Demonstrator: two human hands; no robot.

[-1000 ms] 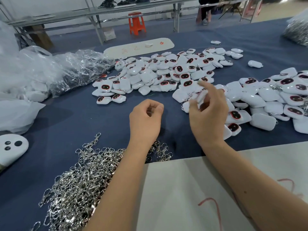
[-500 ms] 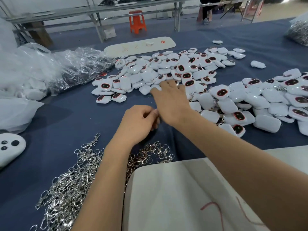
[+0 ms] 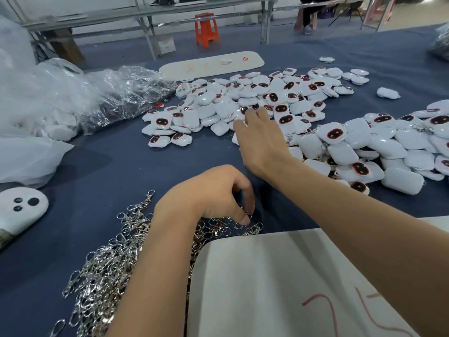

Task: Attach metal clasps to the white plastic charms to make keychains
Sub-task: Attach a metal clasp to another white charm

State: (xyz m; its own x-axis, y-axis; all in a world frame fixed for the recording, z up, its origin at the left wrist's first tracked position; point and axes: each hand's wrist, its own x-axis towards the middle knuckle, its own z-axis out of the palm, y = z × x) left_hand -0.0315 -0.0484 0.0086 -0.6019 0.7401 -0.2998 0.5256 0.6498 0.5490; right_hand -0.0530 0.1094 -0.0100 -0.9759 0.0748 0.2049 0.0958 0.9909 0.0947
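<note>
Loose white plastic charms with red-rimmed dark faces lie heaped on the blue table cloth at mid-table. A second heap of charms, some with metal showing, lies to the right. My right hand stretches palm-down over the near edge of the middle heap, fingers apart and touching charms, holding nothing that I can see. A pile of silver metal clasps spreads across the near left. My left hand is curled at the pile's far edge, with fingertips pinched on a clasp.
A white board with red marks lies right in front of me. Clear plastic bags crowd the left side. A white face-shaped piece sits at the left edge. A long white board and an orange stool are beyond.
My right hand left the right heap, where it held a charm, and swung left and forward onto the middle heap. My left hand dropped back onto the clasp pile.
</note>
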